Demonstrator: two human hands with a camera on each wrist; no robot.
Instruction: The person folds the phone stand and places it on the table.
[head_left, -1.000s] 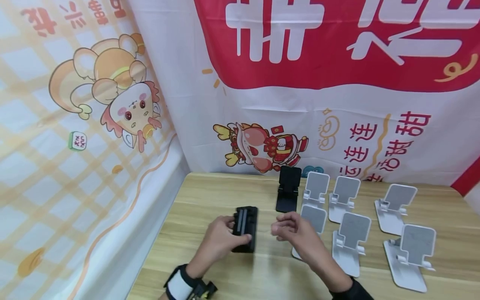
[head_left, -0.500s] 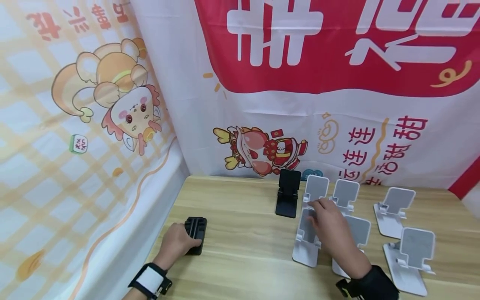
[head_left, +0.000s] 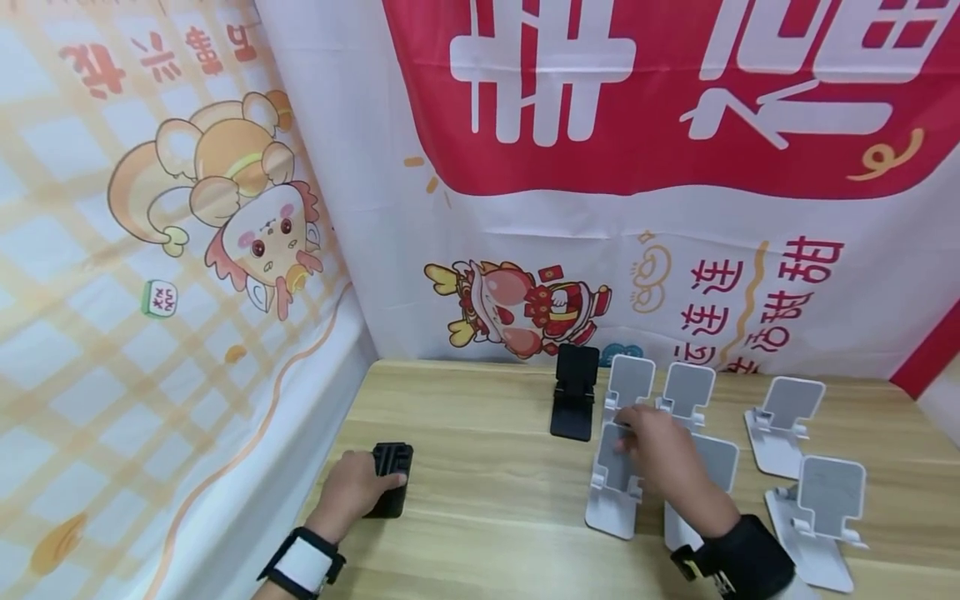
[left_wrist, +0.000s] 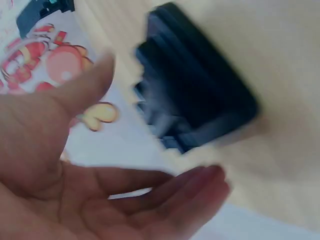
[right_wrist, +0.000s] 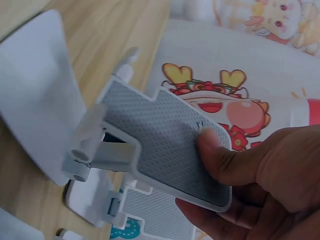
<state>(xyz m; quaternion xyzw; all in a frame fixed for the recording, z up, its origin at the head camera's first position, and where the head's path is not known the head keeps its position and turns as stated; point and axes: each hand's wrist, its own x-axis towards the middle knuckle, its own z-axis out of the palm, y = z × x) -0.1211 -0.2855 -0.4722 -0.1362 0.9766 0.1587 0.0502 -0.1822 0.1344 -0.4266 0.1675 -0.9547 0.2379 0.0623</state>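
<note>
On the left of the table lies a folded black phone stand (head_left: 389,489). My left hand (head_left: 351,490) is right beside it; in the left wrist view, thumb and fingers are spread with a gap around the black stand (left_wrist: 195,85). At the right, my right hand (head_left: 663,450) pinches the upper plate of a white phone stand (head_left: 611,507) with a grey pad. The right wrist view shows the thumb on the grey pad (right_wrist: 160,135) and the other fingers behind the plate. This stand's base is on the table.
An unfolded black phone stand (head_left: 573,400) is at the back, left of the white ones. Several white stands surround the right hand, including one at back right (head_left: 780,425) and one at front right (head_left: 825,517). A printed cloth (head_left: 375,250) hangs behind the table (head_left: 480,533).
The left hand carried the folded black stand leftward, set it on the table, and loosened its fingers. The right hand moved right from midair and took hold of the white phone stand's plate.
</note>
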